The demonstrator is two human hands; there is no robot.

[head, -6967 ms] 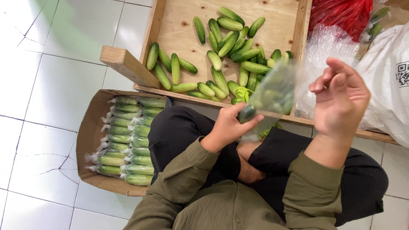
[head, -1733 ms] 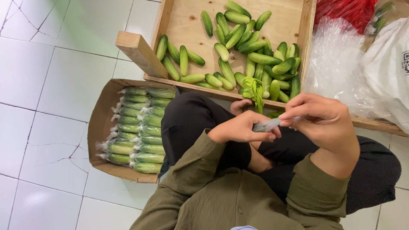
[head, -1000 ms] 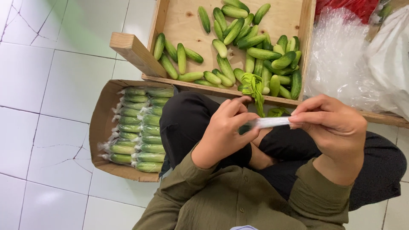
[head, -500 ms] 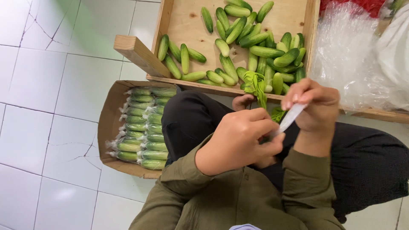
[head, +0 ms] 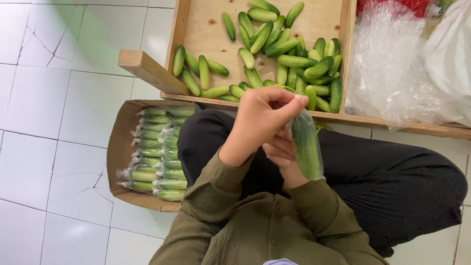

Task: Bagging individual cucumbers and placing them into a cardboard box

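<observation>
I sit cross-legged on a white tile floor. My left hand (head: 260,118) pinches the twisted top of a clear plastic bag holding cucumber (head: 307,147), which hangs upright over my lap. My right hand (head: 279,154) sits below the left one with its fingers curled, right beside the lower part of the bag and partly hidden; its grip on the bag is not visible. Just beyond my hands is a plywood crate (head: 196,29) with many loose green cucumbers (head: 294,61).
A cardboard box (head: 120,147) at my left knee holds rows of bagged cucumbers (head: 157,157). A wooden beam (head: 147,71) juts from the crate's corner. Clear plastic bags (head: 387,64) and a white sack (head: 451,49) lie to the right.
Half a second ago both hands pulled the bag's twisted neck between them. Now my left hand has risen with the bag's top, the cucumber hangs free, and my right hand has dropped below.
</observation>
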